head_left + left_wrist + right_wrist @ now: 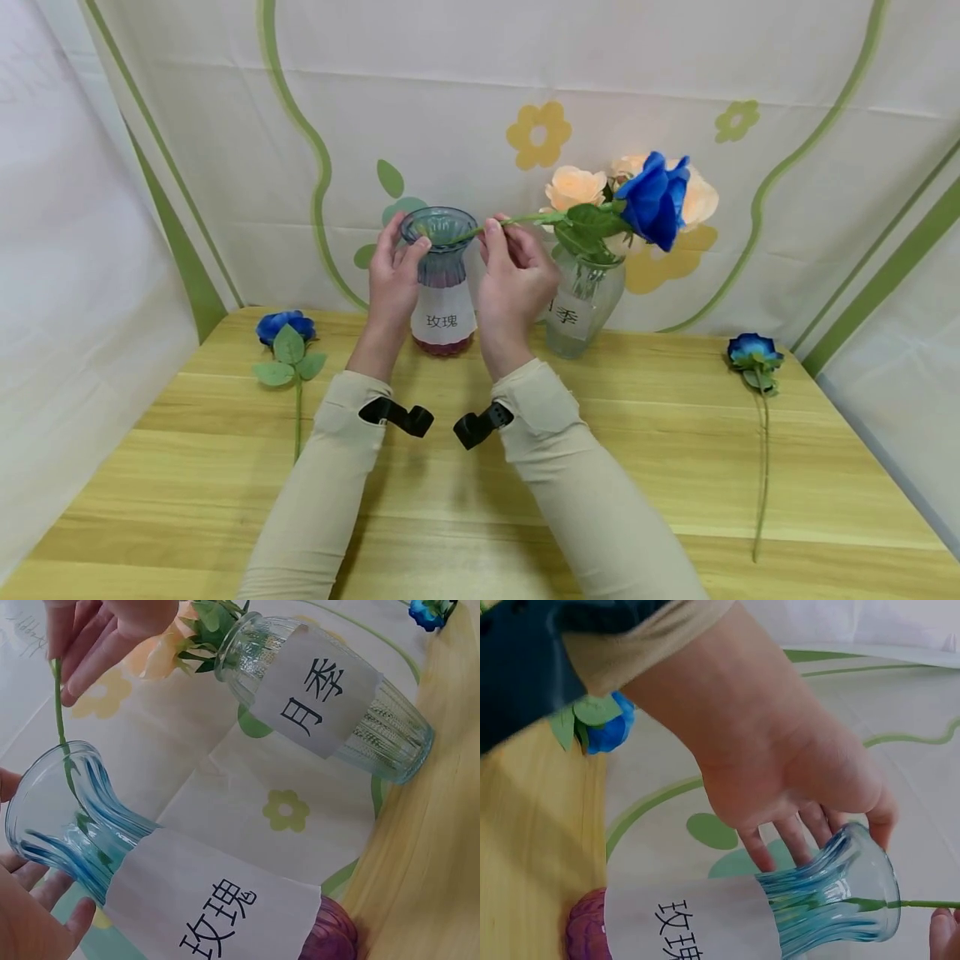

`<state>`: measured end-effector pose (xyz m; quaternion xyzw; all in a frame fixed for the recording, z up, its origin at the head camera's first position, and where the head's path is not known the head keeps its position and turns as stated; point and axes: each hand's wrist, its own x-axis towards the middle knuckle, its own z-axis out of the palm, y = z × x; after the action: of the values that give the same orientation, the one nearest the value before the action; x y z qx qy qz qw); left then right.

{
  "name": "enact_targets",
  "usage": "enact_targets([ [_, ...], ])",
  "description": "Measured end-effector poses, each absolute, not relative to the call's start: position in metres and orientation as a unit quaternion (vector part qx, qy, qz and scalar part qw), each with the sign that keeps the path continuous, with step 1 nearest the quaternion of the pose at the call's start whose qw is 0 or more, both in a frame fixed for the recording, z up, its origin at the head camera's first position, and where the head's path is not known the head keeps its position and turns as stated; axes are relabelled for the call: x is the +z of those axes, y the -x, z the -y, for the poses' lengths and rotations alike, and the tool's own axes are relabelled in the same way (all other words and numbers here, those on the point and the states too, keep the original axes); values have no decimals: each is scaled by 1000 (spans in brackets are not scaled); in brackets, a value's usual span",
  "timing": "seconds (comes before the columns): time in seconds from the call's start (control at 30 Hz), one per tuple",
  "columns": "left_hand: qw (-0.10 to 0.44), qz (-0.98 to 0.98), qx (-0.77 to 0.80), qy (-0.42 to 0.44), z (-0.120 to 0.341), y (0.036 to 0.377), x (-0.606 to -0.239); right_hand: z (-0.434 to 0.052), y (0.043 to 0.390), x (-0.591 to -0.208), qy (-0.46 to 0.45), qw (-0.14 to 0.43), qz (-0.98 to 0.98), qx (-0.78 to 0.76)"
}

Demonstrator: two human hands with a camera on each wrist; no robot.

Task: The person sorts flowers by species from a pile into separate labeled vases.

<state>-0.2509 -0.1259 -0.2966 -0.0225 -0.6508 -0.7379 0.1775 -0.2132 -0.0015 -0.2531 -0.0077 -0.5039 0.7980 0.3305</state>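
Note:
A blue glass vase [441, 271] with a purple base and a white paper label stands near the back of the table. My left hand [393, 279] holds it by its flared neck, thumb at the rim and fingers behind the glass. With thumb and fingertips, my right hand [517, 283] pinches the green stem of a blue rose [654, 202]. The rose slants, its bloom out to the right and its lower stem [70, 769] inside the vase mouth, visible through the glass.
Just right of my right hand, a clear glass vase [606, 292] with a label holds several peach roses [576, 187]. One blue rose [285, 329] lies at the table's left, another [753, 350] at its right. A printed cloth backdrop [450, 125] rises behind the table [637, 417].

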Motion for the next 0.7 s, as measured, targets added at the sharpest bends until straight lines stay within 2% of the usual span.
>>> enact_targets([
  [0.53,180,649,-739,22,120,250,-297,9,241,-270,84,228,594,767],
  [0.7,180,650,-738,25,120,252,-297,4,245,-275,84,224,581,778],
])
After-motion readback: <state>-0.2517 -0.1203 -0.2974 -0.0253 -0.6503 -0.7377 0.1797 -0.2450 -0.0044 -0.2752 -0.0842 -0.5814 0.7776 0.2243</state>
